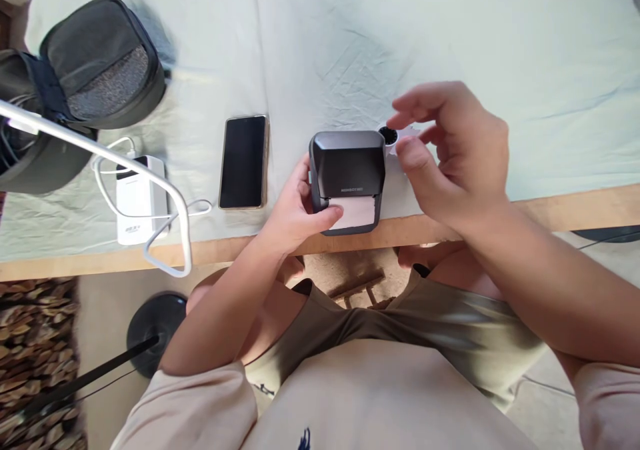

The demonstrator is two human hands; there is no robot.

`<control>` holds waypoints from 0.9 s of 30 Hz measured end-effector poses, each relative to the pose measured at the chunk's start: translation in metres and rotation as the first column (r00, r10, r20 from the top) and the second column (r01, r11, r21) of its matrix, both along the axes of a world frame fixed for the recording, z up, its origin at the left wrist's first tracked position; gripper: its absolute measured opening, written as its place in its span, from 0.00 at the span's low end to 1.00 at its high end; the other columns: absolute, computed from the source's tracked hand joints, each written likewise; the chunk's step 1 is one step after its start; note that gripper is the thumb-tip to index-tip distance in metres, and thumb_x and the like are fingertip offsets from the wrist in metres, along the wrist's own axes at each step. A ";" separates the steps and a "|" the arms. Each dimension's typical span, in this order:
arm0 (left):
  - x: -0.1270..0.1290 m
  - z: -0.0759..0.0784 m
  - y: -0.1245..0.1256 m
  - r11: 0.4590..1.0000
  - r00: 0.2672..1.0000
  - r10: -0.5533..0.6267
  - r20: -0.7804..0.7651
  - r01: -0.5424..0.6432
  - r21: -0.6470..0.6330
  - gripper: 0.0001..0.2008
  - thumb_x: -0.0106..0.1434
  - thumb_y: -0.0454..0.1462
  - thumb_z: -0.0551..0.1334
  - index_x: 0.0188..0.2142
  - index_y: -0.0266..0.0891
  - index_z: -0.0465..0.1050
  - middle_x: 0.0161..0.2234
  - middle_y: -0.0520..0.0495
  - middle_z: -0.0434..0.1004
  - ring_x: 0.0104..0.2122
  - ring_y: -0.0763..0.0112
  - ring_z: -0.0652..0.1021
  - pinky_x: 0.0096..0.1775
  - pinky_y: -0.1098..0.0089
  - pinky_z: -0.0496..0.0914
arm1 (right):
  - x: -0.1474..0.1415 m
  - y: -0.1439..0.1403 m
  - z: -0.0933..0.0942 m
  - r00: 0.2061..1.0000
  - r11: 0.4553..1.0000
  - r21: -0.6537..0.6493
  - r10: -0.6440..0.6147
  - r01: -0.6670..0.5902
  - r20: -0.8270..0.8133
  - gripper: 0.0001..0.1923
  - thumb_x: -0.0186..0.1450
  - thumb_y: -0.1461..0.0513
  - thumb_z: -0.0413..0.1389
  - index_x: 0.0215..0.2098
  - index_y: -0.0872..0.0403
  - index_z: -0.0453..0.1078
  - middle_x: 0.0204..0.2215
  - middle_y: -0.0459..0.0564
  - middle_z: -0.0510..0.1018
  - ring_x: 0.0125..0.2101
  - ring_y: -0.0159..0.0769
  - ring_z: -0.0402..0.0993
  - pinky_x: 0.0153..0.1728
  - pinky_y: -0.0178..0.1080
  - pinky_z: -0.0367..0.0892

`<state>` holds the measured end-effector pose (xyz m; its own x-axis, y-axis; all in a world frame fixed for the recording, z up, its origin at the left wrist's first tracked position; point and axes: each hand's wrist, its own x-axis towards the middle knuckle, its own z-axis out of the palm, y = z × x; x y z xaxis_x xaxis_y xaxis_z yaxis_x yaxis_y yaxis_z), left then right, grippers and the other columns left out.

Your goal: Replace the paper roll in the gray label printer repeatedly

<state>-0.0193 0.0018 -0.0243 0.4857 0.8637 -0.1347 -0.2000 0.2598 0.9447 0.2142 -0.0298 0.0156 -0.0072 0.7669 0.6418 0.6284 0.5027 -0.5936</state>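
left hand point(295, 213) gripping the near left corner of the small dark printer point(347, 177), thumb pressing on the pale paper point(356, 211) showing at its front slot, steadying the unit right at the table edge point(575, 209). right hand point(450, 150) hovering just beside the printer's far right corner, fingers loosely curled and spread, seemingly grasping nothing, though hard telling whether a fingertip is touching the small white roll point(393, 137) with the dark core peeking out beneath it. judging by this, sitting in the middle of a paper-handling step, with the printer braced and the roll about to be picked up; calling next for a careful pinch on the roll without nudging the printer off the edge. most of the roll lying hidden under the right palm. further left, resting on the pale cloth point(450, 37): a dark phone point(243, 162), a white power bank point(136, 203) with looping cable, and a black bag point(100, 63) partly cut off by the frame.
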 end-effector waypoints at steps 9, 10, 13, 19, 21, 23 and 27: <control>0.004 0.001 -0.008 0.995 0.995 0.059 0.082 -0.066 0.075 0.26 0.64 0.51 0.78 0.57 0.46 0.80 0.46 0.46 0.87 0.51 0.54 0.87 0.48 0.64 0.84 | -0.007 -0.014 0.007 0.975 0.966 -0.242 0.135 -0.090 0.179 0.24 0.69 0.55 0.62 0.62 0.48 0.71 0.43 0.51 0.87 0.33 0.43 0.83 0.34 0.45 0.78; 0.003 0.000 -0.008 0.995 0.996 0.054 0.070 -0.060 0.082 0.24 0.64 0.49 0.79 0.56 0.46 0.81 0.46 0.47 0.87 0.49 0.56 0.88 0.47 0.65 0.84 | -0.007 -0.013 0.005 0.967 0.952 -0.273 0.189 -0.138 0.169 0.28 0.68 0.55 0.64 0.65 0.48 0.69 0.47 0.53 0.87 0.39 0.45 0.85 0.36 0.45 0.78; -0.001 -0.003 -0.008 0.995 0.997 0.055 0.048 -0.059 0.078 0.23 0.65 0.48 0.78 0.56 0.45 0.82 0.47 0.47 0.87 0.46 0.57 0.88 0.45 0.66 0.84 | -0.005 -0.010 -0.004 0.952 0.922 -0.322 0.270 -0.212 0.145 0.36 0.66 0.55 0.67 0.69 0.47 0.64 0.54 0.54 0.86 0.46 0.49 0.86 0.39 0.44 0.79; 0.000 -0.001 -0.006 0.999 0.999 0.048 0.021 -0.048 0.011 0.30 0.58 0.51 0.82 0.56 0.43 0.83 0.47 0.42 0.87 0.50 0.46 0.88 0.49 0.56 0.85 | -0.002 -0.008 -0.010 0.964 0.912 -0.368 0.238 -0.180 0.118 0.37 0.66 0.52 0.68 0.70 0.45 0.65 0.49 0.52 0.87 0.43 0.48 0.85 0.36 0.43 0.77; 0.004 0.001 -0.006 0.998 0.997 0.069 0.038 -0.069 0.003 0.32 0.59 0.56 0.80 0.56 0.44 0.82 0.49 0.41 0.87 0.58 0.41 0.85 0.55 0.54 0.85 | -0.002 -0.007 -0.010 0.968 0.910 -0.371 0.235 -0.186 0.091 0.36 0.66 0.52 0.68 0.69 0.44 0.66 0.50 0.52 0.86 0.43 0.48 0.85 0.38 0.44 0.78; 0.008 0.003 -0.007 0.996 0.993 0.093 0.077 -0.094 0.004 0.31 0.63 0.62 0.75 0.55 0.44 0.83 0.53 0.41 0.87 0.67 0.41 0.79 0.61 0.54 0.82 | -0.002 -0.006 -0.012 0.970 0.904 -0.381 0.236 -0.195 0.064 0.35 0.66 0.53 0.67 0.69 0.44 0.66 0.52 0.51 0.86 0.42 0.47 0.85 0.40 0.44 0.78; 0.016 0.008 -0.007 0.993 0.984 0.115 0.135 -0.111 -0.037 0.29 0.69 0.63 0.69 0.56 0.46 0.83 0.58 0.44 0.85 0.75 0.47 0.70 0.68 0.56 0.78 | 0.001 -0.003 -0.018 0.975 0.905 -0.387 0.216 -0.177 0.059 0.34 0.68 0.53 0.65 0.71 0.45 0.64 0.48 0.49 0.85 0.35 0.42 0.83 0.39 0.44 0.78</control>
<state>-0.0038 -0.0053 -0.0164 0.4008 0.9107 -0.1001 -0.3564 0.2556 0.8987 0.2154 -0.0323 -0.0028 -0.2305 0.9277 0.2937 0.6050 0.3730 -0.7034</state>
